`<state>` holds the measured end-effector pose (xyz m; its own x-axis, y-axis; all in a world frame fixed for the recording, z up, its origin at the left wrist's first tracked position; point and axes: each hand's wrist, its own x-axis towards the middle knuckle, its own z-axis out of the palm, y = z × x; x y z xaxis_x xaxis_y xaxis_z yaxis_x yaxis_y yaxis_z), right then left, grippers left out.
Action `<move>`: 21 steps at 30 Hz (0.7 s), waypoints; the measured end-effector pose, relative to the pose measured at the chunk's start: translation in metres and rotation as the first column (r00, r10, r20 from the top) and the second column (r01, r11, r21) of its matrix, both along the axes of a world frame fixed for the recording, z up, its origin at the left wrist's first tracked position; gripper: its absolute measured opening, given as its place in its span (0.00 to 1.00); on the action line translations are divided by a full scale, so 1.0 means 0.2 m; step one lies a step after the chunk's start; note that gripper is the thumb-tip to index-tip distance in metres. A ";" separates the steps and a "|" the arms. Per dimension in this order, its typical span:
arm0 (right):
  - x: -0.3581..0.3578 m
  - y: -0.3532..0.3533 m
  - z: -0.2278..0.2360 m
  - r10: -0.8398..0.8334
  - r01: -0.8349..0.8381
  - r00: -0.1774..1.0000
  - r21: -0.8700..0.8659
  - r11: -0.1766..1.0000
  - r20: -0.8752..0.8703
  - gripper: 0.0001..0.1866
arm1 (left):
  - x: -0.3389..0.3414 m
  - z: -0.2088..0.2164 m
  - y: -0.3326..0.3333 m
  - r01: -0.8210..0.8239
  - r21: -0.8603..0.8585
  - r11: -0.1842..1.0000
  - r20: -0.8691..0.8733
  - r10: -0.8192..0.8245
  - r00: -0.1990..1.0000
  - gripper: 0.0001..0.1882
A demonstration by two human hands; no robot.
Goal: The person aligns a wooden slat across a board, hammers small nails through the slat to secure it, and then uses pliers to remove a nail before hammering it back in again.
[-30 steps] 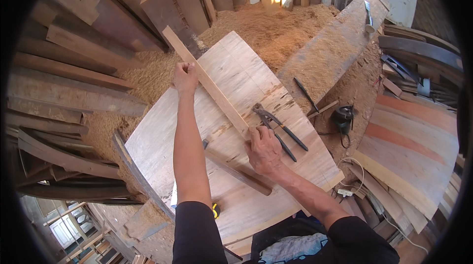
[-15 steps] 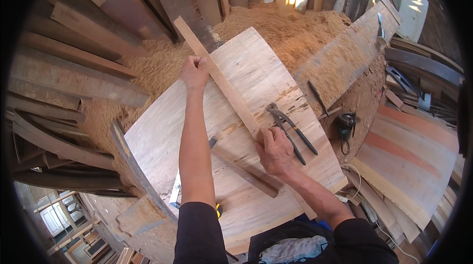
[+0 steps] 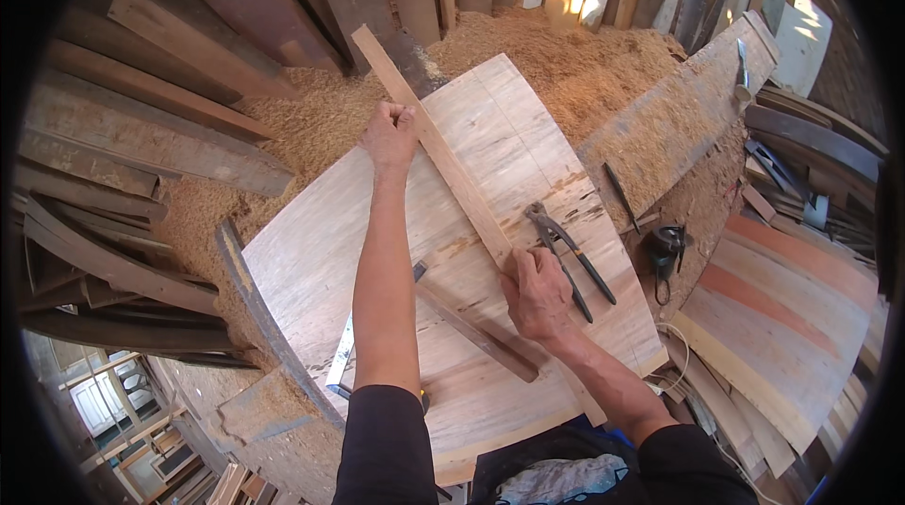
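A long, narrow wooden strip (image 3: 462, 189) lies slantwise across a wide pale wood panel (image 3: 311, 231), its far end sticking out past the panel's edge. My left hand (image 3: 388, 135) is closed at the left edge of the strip, towards its far end. Lower down, my right hand (image 3: 542, 296) grips the strip, fingers curled over it and hiding part of it. Just right of that hand lie pincers (image 3: 583, 258) with dark handles. A hammer (image 3: 481, 333) rests on the panel between my forearms. Beside my left forearm is a metal square (image 3: 341, 359), partly covered by the arm.
Sawdust (image 3: 566, 62) is heaped beyond the panel. Boards (image 3: 207, 43) lean along the back and left. At the right are a sawdust-covered plank (image 3: 660, 118), a black corded tool (image 3: 664, 246) and a stack of striped curved panels (image 3: 773, 316).
The whole view has shifted slightly, so everything appears a little further right. Both hands keep about the same places on the strip.
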<state>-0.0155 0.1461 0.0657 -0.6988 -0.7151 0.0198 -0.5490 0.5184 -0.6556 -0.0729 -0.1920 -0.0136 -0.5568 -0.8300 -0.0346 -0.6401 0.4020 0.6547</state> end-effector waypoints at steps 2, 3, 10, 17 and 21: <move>0.00 -0.01 0.00 0.001 -0.001 1.000 -0.007 1.000 -0.001 0.24 | 0.01 0.00 -0.01 -0.006 0.004 1.000 -0.001 0.006 1.000 0.10; 0.00 -0.01 0.00 -0.004 0.004 1.000 -0.009 1.000 -0.006 0.24 | 0.00 0.00 -0.01 -0.007 0.013 1.000 -0.005 0.007 1.000 0.10; 0.00 0.00 -0.01 -0.004 0.004 1.000 -0.012 1.000 0.005 0.25 | -0.01 0.01 0.00 -0.014 0.029 0.999 0.018 0.014 1.000 0.10; -0.02 -0.02 0.00 -0.013 0.013 1.000 -0.046 0.999 -0.015 0.15 | 0.00 0.01 0.00 0.037 -0.087 0.996 0.033 -0.034 0.999 0.11; -0.02 -0.02 0.00 -0.006 0.004 1.000 -0.057 0.998 -0.024 0.15 | 0.00 -0.01 -0.01 0.060 -0.154 0.986 -0.010 -0.062 0.998 0.11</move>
<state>-0.0202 0.1412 0.0656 -0.7013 -0.7087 0.0775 -0.5625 0.4832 -0.6710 -0.0727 -0.1939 -0.0158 -0.6063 -0.7890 0.0990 -0.6019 0.5367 0.5913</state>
